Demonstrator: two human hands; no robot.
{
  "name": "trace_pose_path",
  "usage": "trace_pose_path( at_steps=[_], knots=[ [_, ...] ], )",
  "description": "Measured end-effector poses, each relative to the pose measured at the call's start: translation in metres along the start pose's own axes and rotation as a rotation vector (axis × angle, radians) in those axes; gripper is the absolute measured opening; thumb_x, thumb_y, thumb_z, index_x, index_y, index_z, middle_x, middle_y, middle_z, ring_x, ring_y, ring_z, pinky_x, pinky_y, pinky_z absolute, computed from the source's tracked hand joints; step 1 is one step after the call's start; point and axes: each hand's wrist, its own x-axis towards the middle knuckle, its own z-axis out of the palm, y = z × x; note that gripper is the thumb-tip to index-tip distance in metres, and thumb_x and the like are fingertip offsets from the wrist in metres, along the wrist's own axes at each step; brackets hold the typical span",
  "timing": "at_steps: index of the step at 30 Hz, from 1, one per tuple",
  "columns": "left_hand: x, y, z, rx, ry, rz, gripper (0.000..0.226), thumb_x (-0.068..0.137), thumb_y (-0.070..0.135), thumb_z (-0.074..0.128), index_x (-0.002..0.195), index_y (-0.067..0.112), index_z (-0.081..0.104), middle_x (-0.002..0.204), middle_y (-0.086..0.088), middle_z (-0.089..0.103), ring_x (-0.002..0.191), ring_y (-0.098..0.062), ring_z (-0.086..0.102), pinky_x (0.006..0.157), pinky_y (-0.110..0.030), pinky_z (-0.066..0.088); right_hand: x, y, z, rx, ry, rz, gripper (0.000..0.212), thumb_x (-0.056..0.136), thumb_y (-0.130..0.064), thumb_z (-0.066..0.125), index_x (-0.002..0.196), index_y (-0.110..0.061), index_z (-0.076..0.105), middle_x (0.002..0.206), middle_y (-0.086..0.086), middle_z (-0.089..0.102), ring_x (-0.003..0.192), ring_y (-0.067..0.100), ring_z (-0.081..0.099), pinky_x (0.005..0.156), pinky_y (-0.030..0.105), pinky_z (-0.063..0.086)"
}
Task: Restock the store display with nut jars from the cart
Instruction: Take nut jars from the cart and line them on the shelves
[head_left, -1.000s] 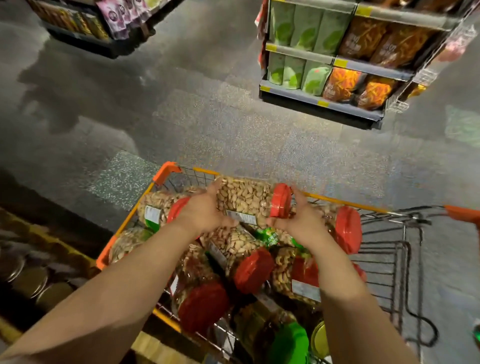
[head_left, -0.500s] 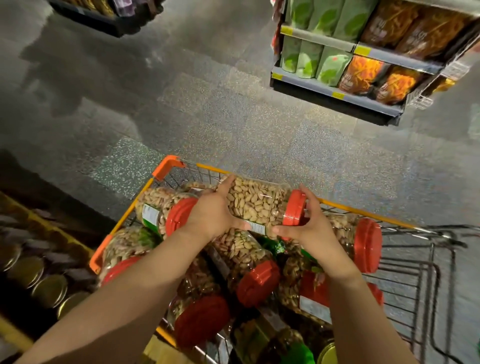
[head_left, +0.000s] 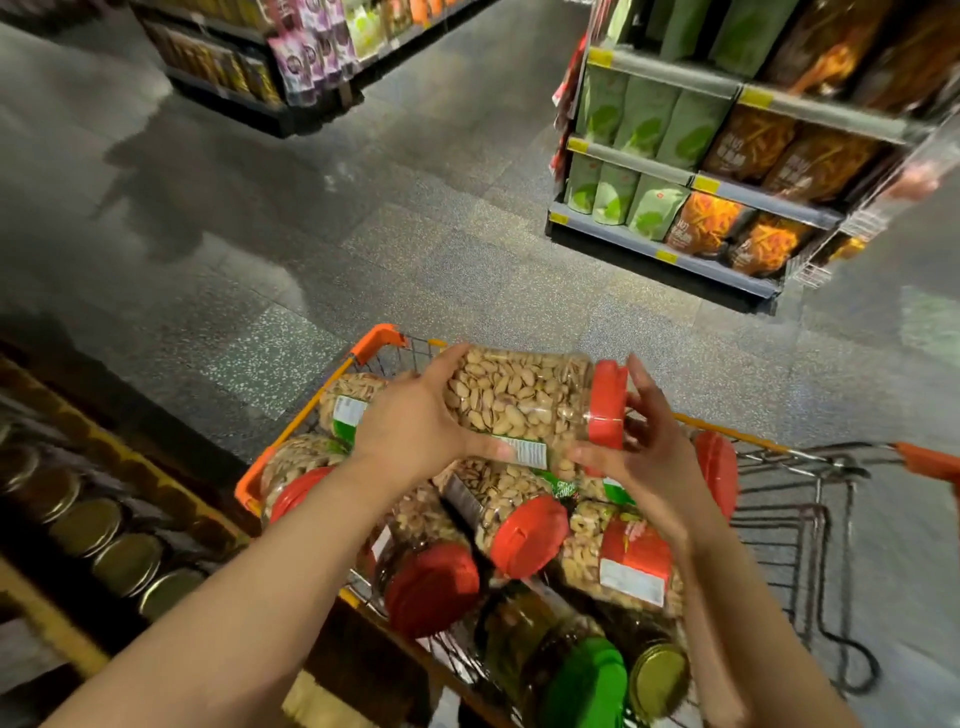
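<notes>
Now your left hand and right hand have lifted the pistachio jar higher above the cart, left fingers wrapped round its body, right fingers loosely cupping the red lid, so it looks ready to go to the display. Its label is too blurry to read. The low shelf of gold-lidded jars on your left is dark and cut off, so you can't tell how much room is there.
</notes>
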Motion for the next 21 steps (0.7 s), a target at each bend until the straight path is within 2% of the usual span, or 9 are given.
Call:
trace_pose_path(
  at_steps=[2,5,7,9,11,12,16,19,21],
  knots=[
    [-0.03,-0.008,-0.01,-0.043,0.039,-0.001,0.136,0.036,0.083,0.082,0.155,0.051,0.024,0.136,-0.006,0.061,0.126,-0.027,0.058,0.104,-0.039,0.049,-0.023,-0.014,0.008,0.004,-0.023,-0.046,0.116,0.063,-0.009,0.09,0.155,-0.039,0.025,0.122,-0.028,0.053,0.094,-0.012,0.068,0.08,0.014,0.056],
    [-0.08,-0.021,-0.026,-0.118,0.092,0.01,0.14,0.026,0.089,0.072,0.154,0.051,0.029,0.138,0.002,0.063,0.126,-0.021,0.059,0.105,-0.036,0.049,-0.063,-0.032,0.025,-0.04,-0.034,-0.123,0.112,0.057,-0.028,0.092,0.153,-0.035,0.034,0.13,-0.025,0.051,0.108,-0.014,0.06,0.087,0.008,0.048],
    [-0.123,-0.029,-0.037,-0.163,0.126,-0.003,0.134,0.032,0.083,0.081,0.153,0.05,0.033,0.138,0.006,0.064,0.128,-0.02,0.059,0.105,-0.034,0.047,-0.1,-0.045,0.037,-0.071,-0.049,-0.176,0.119,0.048,-0.047,0.091,0.152,-0.038,0.034,0.144,-0.016,0.045,0.128,0.0,0.051,0.103,0.021,0.046],
    [-0.167,-0.039,-0.047,-0.221,0.163,-0.016,0.126,0.042,0.07,0.092,0.153,0.047,0.036,0.138,0.008,0.063,0.128,-0.017,0.059,0.107,-0.032,0.046,-0.138,-0.058,0.048,-0.054,-0.085,-0.211,0.124,0.045,-0.054,0.093,0.154,-0.036,0.036,0.152,-0.012,0.042,0.129,-0.005,0.05,0.111,0.029,0.045],
    [-0.207,-0.049,-0.057,-0.27,0.175,-0.017,0.125,0.043,0.067,0.092,0.153,0.045,0.038,0.138,0.011,0.063,0.127,-0.015,0.059,0.106,-0.031,0.046,-0.174,-0.069,0.058,-0.033,-0.113,-0.248,0.122,0.048,-0.043,0.094,0.155,-0.029,0.037,0.152,-0.008,0.043,0.114,-0.023,0.048,0.103,0.014,0.046],
    [-0.228,-0.054,-0.061,-0.29,0.174,-0.021,0.127,0.041,0.069,0.09,0.153,0.044,0.037,0.138,0.012,0.062,0.126,-0.013,0.059,0.105,-0.03,0.045,-0.191,-0.072,0.064,-0.032,-0.122,-0.267,0.123,0.047,-0.042,0.094,0.155,-0.027,0.037,0.151,-0.006,0.044,0.112,-0.023,0.048,0.099,0.009,0.045],
    [-0.302,-0.068,-0.076,-0.373,0.185,-0.032,0.143,0.028,0.084,0.085,0.155,0.038,0.037,0.145,0.017,0.056,0.125,-0.011,0.06,0.11,-0.036,0.046,-0.245,-0.082,0.081,-0.06,-0.133,-0.327,0.138,0.03,-0.07,0.094,0.153,-0.035,0.041,0.148,-0.004,0.049,0.131,0.005,0.054,0.115,0.035,0.042],
    [-0.364,-0.077,-0.082,-0.419,0.24,-0.042,0.142,0.029,0.084,0.085,0.155,0.039,0.036,0.145,0.014,0.054,0.124,-0.018,0.061,0.102,-0.043,0.053,-0.288,-0.093,0.092,-0.078,-0.181,-0.392,0.132,0.033,-0.066,0.095,0.151,-0.037,0.043,0.147,-0.008,0.051,0.129,0.007,0.057,0.114,0.039,0.045],
    [-0.401,-0.08,-0.084,-0.455,0.276,-0.064,0.145,0.025,0.088,0.081,0.155,0.042,0.035,0.139,0.014,0.055,0.117,-0.021,0.064,0.087,-0.046,0.061,-0.311,-0.1,0.096,-0.065,-0.219,-0.415,0.129,0.038,-0.054,0.1,0.152,-0.033,0.044,0.146,-0.008,0.054,0.126,0.008,0.06,0.111,0.037,0.048]
  ],
)
